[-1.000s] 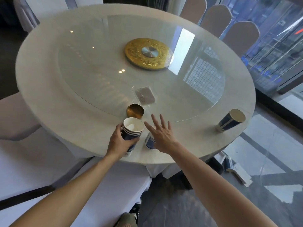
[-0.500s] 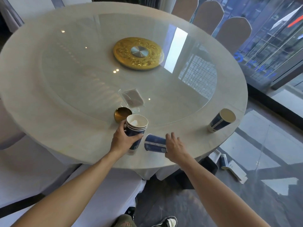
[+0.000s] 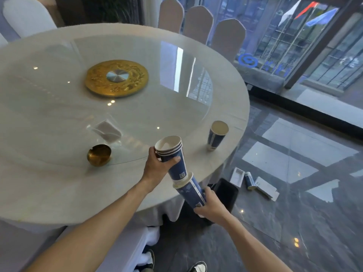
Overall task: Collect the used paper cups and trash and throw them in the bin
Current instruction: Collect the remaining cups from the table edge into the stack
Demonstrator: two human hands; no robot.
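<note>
The left hand (image 3: 157, 167) grips a tilted stack of blue paper cups (image 3: 172, 156) above the table edge (image 3: 196, 179). The right hand (image 3: 213, 208), lower, clasps a single blue paper cup (image 3: 191, 191) whose mouth meets the stack's base.

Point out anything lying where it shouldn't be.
Litter on the floor right of the table: a fallen blue cup between two white boxes, beside the dark bin, not in it.

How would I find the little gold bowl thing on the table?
Start at the big round table and its gold centre disc. Come toward the near edge, past the clear plastic wrapper, to the small gold bowl at the rim of the glass turntable. It is round and shiny metal, unlike the blue paper cups.
</note>
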